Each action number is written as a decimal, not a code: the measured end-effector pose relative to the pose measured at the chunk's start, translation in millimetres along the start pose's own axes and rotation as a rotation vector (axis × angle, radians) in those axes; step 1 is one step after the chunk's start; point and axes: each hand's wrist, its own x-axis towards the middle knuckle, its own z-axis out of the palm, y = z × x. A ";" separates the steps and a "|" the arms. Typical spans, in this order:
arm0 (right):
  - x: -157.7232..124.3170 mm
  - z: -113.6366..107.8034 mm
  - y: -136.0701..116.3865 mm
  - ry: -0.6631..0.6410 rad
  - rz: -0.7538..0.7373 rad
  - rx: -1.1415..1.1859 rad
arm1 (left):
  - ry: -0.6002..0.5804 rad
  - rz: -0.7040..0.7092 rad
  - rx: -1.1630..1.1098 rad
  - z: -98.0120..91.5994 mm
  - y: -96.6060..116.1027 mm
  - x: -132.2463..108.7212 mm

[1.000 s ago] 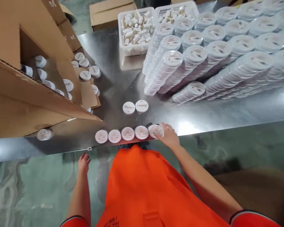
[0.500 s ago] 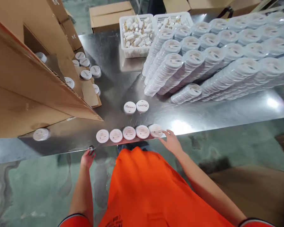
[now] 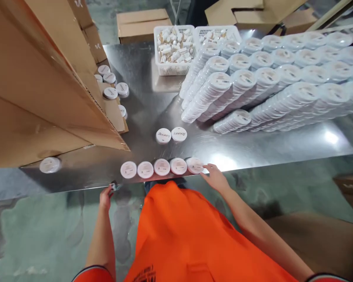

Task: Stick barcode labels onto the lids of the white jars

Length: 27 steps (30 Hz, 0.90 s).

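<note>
Left hand (image 3: 105, 196) has been raised to small tab (image 3: 113, 186) at table edge (image 3: 76, 187), fingers narrowed, grip unclear, while right hand (image 3: 217, 178), fingers loosely parted, is rested at end disc (image 3: 194, 165) of near-edge row (image 3: 161, 167), presumably so alignment is kept.

Through the head camera I am seeing the person, who is wearing a bright orange garment (image 3: 176, 231). Dark lettering (image 3: 144, 273) is marking its left side. The red sleeves (image 3: 93, 275) are ending in dark trim with a pale line.
</note>
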 end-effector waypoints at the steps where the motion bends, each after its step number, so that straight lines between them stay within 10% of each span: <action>1: 1.3 -0.2 -1.5 -0.008 -0.009 0.007 | -0.012 0.002 0.005 -0.8 0.3 -1.1; 13: 11.0 -9.2 -11.6 0.020 -0.073 0.130 | 0.102 -0.150 0.243 8.2 37.1 -15.9; 18: -0.7 -19.0 -38.7 0.058 -0.091 0.318 | 0.117 0.036 0.273 13.1 52.0 -57.4; 27: -48.1 -36.3 -147.2 -0.294 -0.265 1.144 | -0.423 0.515 0.361 144.9 0.4 -197.9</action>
